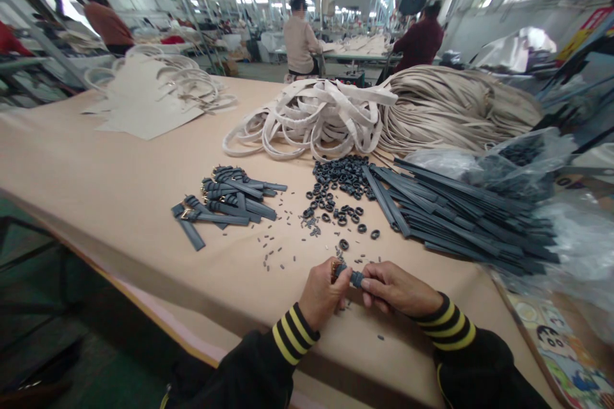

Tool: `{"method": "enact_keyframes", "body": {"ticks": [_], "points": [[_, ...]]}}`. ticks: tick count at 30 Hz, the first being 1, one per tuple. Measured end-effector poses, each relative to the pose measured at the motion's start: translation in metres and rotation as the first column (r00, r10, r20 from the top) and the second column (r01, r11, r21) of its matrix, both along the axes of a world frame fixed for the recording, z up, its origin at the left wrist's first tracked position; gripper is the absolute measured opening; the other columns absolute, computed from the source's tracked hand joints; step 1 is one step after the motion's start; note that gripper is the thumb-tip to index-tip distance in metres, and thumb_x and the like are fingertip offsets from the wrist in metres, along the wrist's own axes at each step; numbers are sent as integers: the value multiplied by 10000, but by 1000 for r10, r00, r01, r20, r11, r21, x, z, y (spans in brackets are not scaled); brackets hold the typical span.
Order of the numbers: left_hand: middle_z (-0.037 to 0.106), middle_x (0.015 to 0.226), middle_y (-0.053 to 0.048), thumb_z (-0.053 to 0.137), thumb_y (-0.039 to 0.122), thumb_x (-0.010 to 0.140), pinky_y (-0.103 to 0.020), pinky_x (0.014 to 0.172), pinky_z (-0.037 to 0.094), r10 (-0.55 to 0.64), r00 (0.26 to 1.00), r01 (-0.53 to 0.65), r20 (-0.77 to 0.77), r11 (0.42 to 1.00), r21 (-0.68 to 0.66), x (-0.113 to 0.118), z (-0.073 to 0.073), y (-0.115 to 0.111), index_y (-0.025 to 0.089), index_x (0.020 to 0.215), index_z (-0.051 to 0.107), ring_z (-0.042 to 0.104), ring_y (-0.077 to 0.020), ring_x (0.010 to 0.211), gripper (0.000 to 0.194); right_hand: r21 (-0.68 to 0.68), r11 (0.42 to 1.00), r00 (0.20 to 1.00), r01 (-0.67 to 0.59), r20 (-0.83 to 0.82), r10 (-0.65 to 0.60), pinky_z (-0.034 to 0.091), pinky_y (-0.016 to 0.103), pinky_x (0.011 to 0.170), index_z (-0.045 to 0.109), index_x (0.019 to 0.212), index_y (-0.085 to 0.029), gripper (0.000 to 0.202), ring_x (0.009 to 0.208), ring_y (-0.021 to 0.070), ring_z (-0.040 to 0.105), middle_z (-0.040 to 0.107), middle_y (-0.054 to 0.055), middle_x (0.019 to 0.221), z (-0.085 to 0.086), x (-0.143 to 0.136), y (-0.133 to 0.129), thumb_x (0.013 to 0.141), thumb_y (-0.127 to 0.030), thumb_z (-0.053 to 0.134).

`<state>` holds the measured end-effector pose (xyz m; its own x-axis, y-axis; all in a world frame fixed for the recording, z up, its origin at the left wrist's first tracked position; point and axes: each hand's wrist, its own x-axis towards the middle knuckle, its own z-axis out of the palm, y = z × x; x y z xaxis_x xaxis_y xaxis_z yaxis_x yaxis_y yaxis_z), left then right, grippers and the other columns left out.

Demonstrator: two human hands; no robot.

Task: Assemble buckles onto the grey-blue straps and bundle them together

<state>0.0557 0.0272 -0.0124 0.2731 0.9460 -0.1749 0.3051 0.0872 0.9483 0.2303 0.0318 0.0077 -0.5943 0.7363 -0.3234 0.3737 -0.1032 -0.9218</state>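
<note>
**Both hands pinch a dark strap end at the worktop's near edge**

Head view: The left hand [326, 291] and the right hand [393, 287] meet just above the near edge of the tan worktop [96, 172]. Both are closed narrowly, fingertips pinched on one short dark strap piece [354, 277] held between them. A glint of gold-coloured metal, probably a buckle [334, 266], shows at the left fingertips; how it sits on the strap is too small to tell. Judging from this, the step in hand is fitting small hardware onto the strap end, and the next move calls for a fine, steady push with the fingertips, keeping the piece aligned while the other hand braces it.

The strap piece is slate-blue, flat and narrow, mostly hidden by the fingers. Just beyond the hands lie scattered small dark loops [343, 188] and tiny dark bits [278, 249]. To the left sits a small pile of straps with buckles [230, 201]; to the right, a long sheaf of plain dark strips [455, 214]. Farther back are white webbing handles [316, 115] and a heap of beige cords [451, 105]. People work at distant tables.
</note>
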Motion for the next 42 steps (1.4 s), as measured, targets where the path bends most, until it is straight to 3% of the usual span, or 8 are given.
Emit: {"method": "enact_keyframes", "body": {"ticks": [6, 17, 21, 26, 31, 37, 40, 42], "points": [[476, 383, 63, 441, 347, 793, -155, 310, 321, -92, 995, 93, 38, 995, -42, -2, 0, 2, 182, 720, 415, 404, -73, 285, 182, 165, 986, 994, 14, 106, -32, 266, 156, 398, 484, 612, -147, 288, 401, 54, 358, 425, -52, 462, 0, 0, 2, 842, -307, 419], [489, 403, 61, 399, 403, 820, -130, 309, 283, -194, 967, 205, 168, 977, -55, -8, 1, 4, 169, 730, 396, 391, -51, 289, 250, 217, 976, 996, -3, 91, -17, 267, 182, 416, 449, 598, -158, 367, 413, 66, 345, 419, -47, 469, 2, -6, 2, 856, -409, 379], [452, 391, 73, 342, 386, 845, -144, 335, 321, -211, 972, 213, 103, 977, -6, -6, 2, -1, 171, 760, 417, 418, -65, 299, 243, 139, 990, 994, -2, 112, -14, 276, 196, 395, 456, 650, -169, 372, 388, 80, 371, 430, -45, 466, 1, -7, -2, 864, -451, 340], [408, 370, 65, 305, 402, 856, -174, 383, 349, -239, 968, 243, -72, 968, 61, -2, -1, -1, 160, 825, 481, 454, -92, 335, 301, 150, 989, 995, 4, 102, -19, 382, 220, 469, 487, 682, -187, 385, 486, 114, 453, 506, -2, 593, -4, -8, -6, 856, -491, 329], [466, 416, 40, 287, 394, 855, -187, 418, 367, -287, 958, 287, -8, 958, -14, -6, 0, 4, 160, 728, 515, 459, -90, 362, 350, 158, 987, 998, 13, 59, -22, 413, 243, 511, 551, 703, -191, 456, 536, 144, 484, 542, 29, 634, -8, -15, -4, 824, -565, 320], [471, 440, 56, 400, 378, 812, -181, 416, 352, -45, 991, 42, 124, 999, 30, -42, 3, 22, 161, 742, 473, 448, -81, 373, 240, 203, 979, 996, 13, 87, -31, 433, 253, 512, 552, 706, -201, 428, 542, 160, 516, 573, 39, 621, -1, -34, 3, 783, -589, 389], [490, 476, 44, 389, 414, 812, -187, 387, 334, 114, 984, -120, 135, 992, 39, -80, 13, 33, 165, 767, 447, 450, -90, 383, 260, 238, 969, 994, -68, 96, 47, 412, 234, 467, 513, 693, -196, 389, 482, 127, 496, 557, 17, 601, 19, -60, 18, 829, -525, 356], [537, 585, 6, 366, 418, 823, -208, 435, 380, 289, 955, -297, 68, 942, 156, -114, 21, 39, 166, 787, 449, 515, -119, 498, 268, 280, 952, 991, -122, 93, 100, 392, 216, 446, 484, 676, -189, 354, 444, 103, 471, 532, -7, 575, 33, -87, 36, 861, -450, 334]]}}
